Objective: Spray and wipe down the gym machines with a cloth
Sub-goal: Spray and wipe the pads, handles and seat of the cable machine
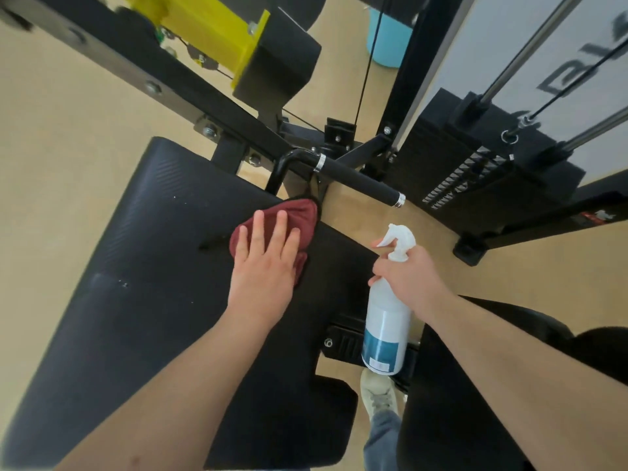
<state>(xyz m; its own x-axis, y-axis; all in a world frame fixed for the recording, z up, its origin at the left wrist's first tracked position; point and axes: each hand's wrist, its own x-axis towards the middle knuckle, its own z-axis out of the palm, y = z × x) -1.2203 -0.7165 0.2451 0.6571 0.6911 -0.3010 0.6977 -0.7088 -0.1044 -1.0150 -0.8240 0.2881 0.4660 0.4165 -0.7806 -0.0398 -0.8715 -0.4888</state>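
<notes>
A dark red cloth [304,217] lies on the black padded seat [142,253] of a gym machine, near the seat's far right corner. My left hand [265,263] presses flat on the cloth with straight, spread fingers. To the right, my right hand [409,278] grips the neck of a white spray bottle [385,329] with a blue label. The bottle hangs upright beside the seat's right edge, its white nozzle pointing left toward the cloth.
A black foam-grip handle [360,181] juts out just beyond the cloth. The weight stack [475,168] with its guide rods stands at the right. A yellow bracket [207,32] on the black frame is at the top left. A blue bin [389,39] stands behind. My shoe [377,390] is below the bottle.
</notes>
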